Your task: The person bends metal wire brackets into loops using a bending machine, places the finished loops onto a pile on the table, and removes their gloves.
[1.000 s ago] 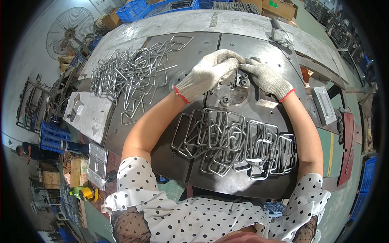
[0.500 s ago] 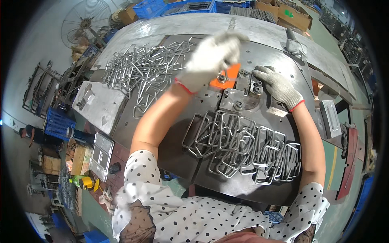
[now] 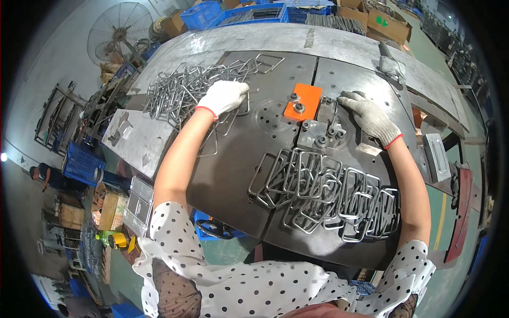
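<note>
My left hand (image 3: 224, 98), in a white knit glove with a red cuff, is over the near right part of a pile of bent metal rods (image 3: 177, 93). Its fingers are curled closed among the rods; what they hold, if anything, is hidden. My right hand (image 3: 370, 117), gloved the same way, lies with fingers stretched out on the steel plate (image 3: 222, 180), just right of a bolted steel fixture (image 3: 314, 133). Nothing shows in it. An orange plate (image 3: 306, 100) with bolts sits left of the fixture. Closer to me lie several closed-looking bent rod frames (image 3: 318, 185), heaped together.
A tool with a dark handle (image 3: 391, 64) lies at the far right of the bench. Blue crates (image 3: 201, 15) and cardboard boxes (image 3: 389, 24) stand beyond it. At left are a large fan (image 3: 120, 34) and a person (image 3: 53, 176) in the distance.
My left hand has swung left from above the orange plate to the rod pile, uncovering the plate. My right hand stays beside the fixture. The whole view has shifted slightly.
</note>
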A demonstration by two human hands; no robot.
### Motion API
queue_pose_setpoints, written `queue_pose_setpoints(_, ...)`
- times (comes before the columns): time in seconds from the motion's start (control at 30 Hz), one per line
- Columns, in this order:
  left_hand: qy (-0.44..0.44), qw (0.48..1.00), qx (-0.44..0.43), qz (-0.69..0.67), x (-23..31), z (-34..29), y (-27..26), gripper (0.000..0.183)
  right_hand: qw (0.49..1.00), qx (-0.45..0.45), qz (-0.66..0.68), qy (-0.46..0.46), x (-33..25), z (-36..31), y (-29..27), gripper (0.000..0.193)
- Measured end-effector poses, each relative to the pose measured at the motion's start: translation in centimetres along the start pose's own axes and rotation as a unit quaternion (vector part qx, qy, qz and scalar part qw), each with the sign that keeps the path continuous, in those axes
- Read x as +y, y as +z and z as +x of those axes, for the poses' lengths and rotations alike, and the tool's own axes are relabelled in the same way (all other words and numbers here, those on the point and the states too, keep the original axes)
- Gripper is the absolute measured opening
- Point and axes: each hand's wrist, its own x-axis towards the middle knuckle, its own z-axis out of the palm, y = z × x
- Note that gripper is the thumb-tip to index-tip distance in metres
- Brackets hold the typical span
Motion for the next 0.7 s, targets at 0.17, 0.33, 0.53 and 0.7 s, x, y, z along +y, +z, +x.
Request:
queue_pose_setpoints(0.17, 0.032, 0.985, 0.152, 0.081, 1.4, 1.1, -1.7, 0.015, 1.000, 0.007, -0.013, -0.006, 0.4, -0.2, 0.1, 0.059)
queue_pose_setpoints(0.33, 0.009, 0.973, 0.185, 0.140, 0.1, 2.8, -3.9, 0.015, 0.999, 0.004, -0.038, -0.021, -0.5, 0.7, -0.9, 0.056)
queue_pose_setpoints(0.53, -0.034, 0.958, 0.278, 0.056, -0.7, 4.6, -5.1, 0.018, 0.986, 0.032, 0.163, 0.005, -1.2, 5.9, 0.4, 0.042)
queue_pose_setpoints(0.7, -0.010, 0.963, 0.268, 0.028, 0.5, 1.1, -6.1, 0.022, 0.987, -0.044, 0.001, 0.153, -4.9, 10.5, 0.2, 0.063)
